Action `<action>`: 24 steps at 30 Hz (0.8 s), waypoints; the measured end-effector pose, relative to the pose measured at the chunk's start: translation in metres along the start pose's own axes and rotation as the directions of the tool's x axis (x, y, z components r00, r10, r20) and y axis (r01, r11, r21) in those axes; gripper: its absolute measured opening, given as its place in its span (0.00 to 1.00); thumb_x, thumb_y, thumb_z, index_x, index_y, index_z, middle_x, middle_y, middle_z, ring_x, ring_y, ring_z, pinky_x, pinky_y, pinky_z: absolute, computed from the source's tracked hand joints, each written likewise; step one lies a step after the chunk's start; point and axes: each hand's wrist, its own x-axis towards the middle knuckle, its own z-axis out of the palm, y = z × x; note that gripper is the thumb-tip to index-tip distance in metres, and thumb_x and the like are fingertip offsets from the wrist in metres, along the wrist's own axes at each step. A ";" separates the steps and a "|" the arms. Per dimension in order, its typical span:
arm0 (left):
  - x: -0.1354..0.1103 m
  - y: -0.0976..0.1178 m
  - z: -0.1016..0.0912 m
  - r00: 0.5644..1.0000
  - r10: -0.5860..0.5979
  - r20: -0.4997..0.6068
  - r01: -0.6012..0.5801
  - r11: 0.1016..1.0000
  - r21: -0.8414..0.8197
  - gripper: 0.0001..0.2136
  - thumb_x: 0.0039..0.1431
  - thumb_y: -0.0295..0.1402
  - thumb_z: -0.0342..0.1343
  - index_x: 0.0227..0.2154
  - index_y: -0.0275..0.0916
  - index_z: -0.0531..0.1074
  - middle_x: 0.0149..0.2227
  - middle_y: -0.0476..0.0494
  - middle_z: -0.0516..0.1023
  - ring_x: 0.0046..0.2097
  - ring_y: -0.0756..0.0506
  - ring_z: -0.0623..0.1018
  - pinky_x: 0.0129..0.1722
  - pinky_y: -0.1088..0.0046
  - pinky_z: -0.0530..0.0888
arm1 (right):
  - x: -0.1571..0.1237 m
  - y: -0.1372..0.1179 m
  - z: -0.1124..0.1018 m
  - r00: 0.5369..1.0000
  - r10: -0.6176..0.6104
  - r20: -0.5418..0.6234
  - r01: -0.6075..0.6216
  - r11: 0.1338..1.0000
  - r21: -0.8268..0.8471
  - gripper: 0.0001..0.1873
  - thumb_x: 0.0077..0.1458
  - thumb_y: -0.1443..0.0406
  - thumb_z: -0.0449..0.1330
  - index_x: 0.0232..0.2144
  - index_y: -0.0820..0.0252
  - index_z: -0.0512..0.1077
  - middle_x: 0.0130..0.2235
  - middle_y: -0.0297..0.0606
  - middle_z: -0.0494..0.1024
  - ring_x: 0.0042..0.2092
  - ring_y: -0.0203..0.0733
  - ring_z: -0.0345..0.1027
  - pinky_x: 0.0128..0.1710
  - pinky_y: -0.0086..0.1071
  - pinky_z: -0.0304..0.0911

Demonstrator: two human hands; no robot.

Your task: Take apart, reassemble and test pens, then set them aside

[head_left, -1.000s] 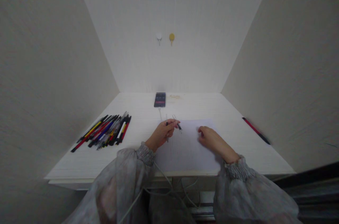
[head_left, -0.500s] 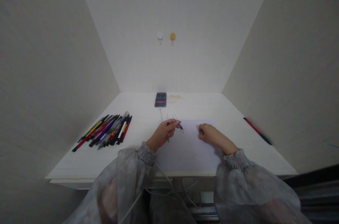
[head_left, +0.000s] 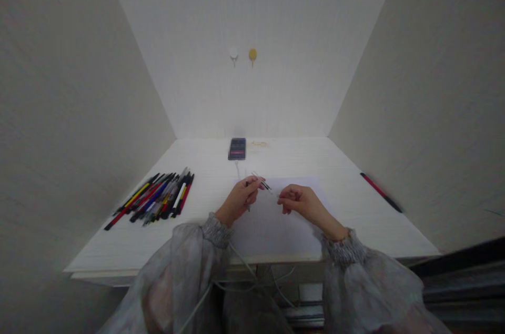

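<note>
My left hand (head_left: 241,198) is closed around a slim pen (head_left: 263,182) with a clear and black barrel, which slants down to the right. A second thin dark piece sticks out above and below the same fingers, mostly hidden by them. Facing it, my right hand (head_left: 295,200) is pinched shut close to the pen's lower end. A small pale bit shows at its fingertips, too tiny to name; whether it touches the pen I cannot tell. Both hands are over a white sheet of paper (head_left: 276,234) on the white table.
On the left lies a pile of pens (head_left: 158,197) in several colours. A red and black pen (head_left: 381,192) rests by the right wall. A phone (head_left: 237,149) lies at the back, a cable running from it. Two hooks hang on the back wall; cables dangle under the table edge.
My right hand has moved left to the pen's lower end, its fingers now in a pinch. The left hand still holds the pen at about the same place. The view has shifted slightly.
</note>
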 end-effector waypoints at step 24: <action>0.001 -0.003 -0.001 1.000 0.027 0.009 -0.027 0.999 0.020 0.12 0.49 0.38 0.54 0.32 0.34 0.67 0.27 0.51 0.68 0.15 0.62 0.51 0.14 0.80 0.46 | -0.002 -0.007 0.010 0.987 -0.073 -0.143 0.072 0.997 -0.008 0.07 0.43 0.62 0.58 0.24 0.62 0.69 0.17 0.31 0.72 0.19 0.32 0.65 0.22 0.26 0.62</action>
